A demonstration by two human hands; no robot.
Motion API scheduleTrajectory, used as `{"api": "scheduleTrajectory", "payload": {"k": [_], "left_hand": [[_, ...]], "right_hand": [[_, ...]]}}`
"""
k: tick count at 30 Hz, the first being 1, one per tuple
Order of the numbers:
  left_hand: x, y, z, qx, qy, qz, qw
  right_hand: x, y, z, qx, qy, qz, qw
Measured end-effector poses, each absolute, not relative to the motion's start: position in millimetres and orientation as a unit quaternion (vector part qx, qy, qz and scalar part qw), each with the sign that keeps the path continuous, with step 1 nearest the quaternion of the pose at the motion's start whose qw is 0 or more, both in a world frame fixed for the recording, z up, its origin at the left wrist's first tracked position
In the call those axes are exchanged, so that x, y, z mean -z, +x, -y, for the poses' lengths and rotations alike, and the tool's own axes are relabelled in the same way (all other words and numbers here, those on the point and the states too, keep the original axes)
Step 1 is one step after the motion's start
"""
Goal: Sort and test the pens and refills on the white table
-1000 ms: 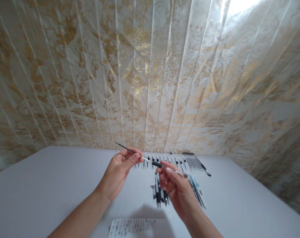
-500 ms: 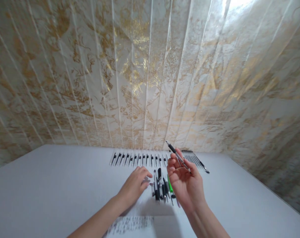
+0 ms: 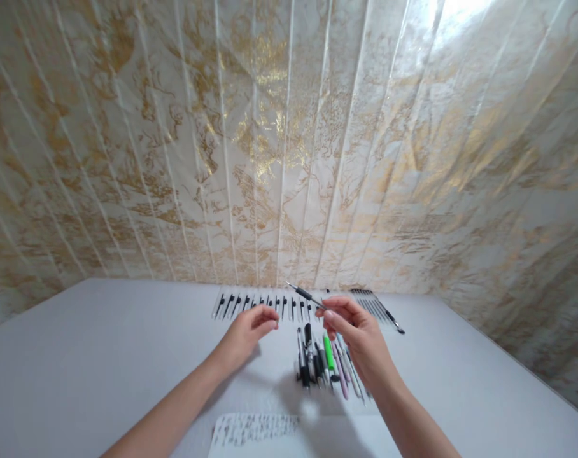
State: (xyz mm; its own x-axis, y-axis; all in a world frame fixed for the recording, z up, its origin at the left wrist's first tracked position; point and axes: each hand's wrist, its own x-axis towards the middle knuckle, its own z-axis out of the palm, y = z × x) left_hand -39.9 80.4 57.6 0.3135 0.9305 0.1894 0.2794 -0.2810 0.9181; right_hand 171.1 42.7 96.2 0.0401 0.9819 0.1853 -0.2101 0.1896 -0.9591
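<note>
My right hand (image 3: 358, 334) pinches a pen (image 3: 308, 295) between thumb and fingers, held above the table. The pen has a dark grip, and its thin tip points up and left. To its left, my left hand (image 3: 246, 334) hovers with thumb and fingertips close together; whether anything small sits between them I cannot make out. Beneath and between the hands lies a bunch of pens (image 3: 302, 362), mostly black and clear. A bright green pen (image 3: 328, 353) and a pink pen (image 3: 340, 375) are among them, partly beside my right hand.
Along the table's back edge runs a row of clear pen barrels or caps with black parts (image 3: 232, 306). Several thin dark-tipped sticks (image 3: 372, 305) and a black-ended pen (image 3: 393, 319) lie at the back right. A sheet with handwriting (image 3: 255, 429) is at the front. A patterned curtain (image 3: 270, 159) hangs behind.
My right hand has turned over, swinging the pen leftward and flatter. My left hand has moved left and up from the pens, and its fingers have drawn together.
</note>
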Motion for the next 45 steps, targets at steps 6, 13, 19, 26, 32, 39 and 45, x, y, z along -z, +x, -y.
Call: {"api": "scheduleTrajectory", "payload": {"k": [6, 13, 19, 26, 32, 39, 45], "left_hand": [[-90.0, -58.7, -77.3, -0.508, 0.550, -0.398, 0.529], [-95.0, -52.0, -71.9, -0.502, 0.556, -0.386, 0.538], [-99.1, -48.0, -68.3, -0.484, 0.571, -0.409, 0.523], [-102.5, -42.3, -61.6, -0.477, 0.587, -0.410, 0.511], [-99.1, -40.9, -63.9, -0.508, 0.567, -0.429, 0.486], [-98.5, -39.3, -62.2, -0.512, 0.572, -0.424, 0.481], [-94.4, -37.6, -62.8, -0.519, 0.565, -0.434, 0.472]], "right_hand": [[-101.3, 174.8, -38.6, -0.332, -0.472, 0.632, 0.517], [-103.0, 169.6, -35.3, -0.304, -0.480, 0.653, 0.500], [-104.0, 166.0, -32.7, -0.305, -0.482, 0.653, 0.498], [-93.1, 170.0, -39.8, -0.316, -0.519, 0.679, 0.412], [-94.8, 176.8, -42.1, -0.324, -0.467, 0.670, 0.477], [-96.8, 186.0, -46.1, -0.366, -0.523, 0.634, 0.436], [-101.8, 189.4, -46.4, -0.313, -0.499, 0.666, 0.458]]}}
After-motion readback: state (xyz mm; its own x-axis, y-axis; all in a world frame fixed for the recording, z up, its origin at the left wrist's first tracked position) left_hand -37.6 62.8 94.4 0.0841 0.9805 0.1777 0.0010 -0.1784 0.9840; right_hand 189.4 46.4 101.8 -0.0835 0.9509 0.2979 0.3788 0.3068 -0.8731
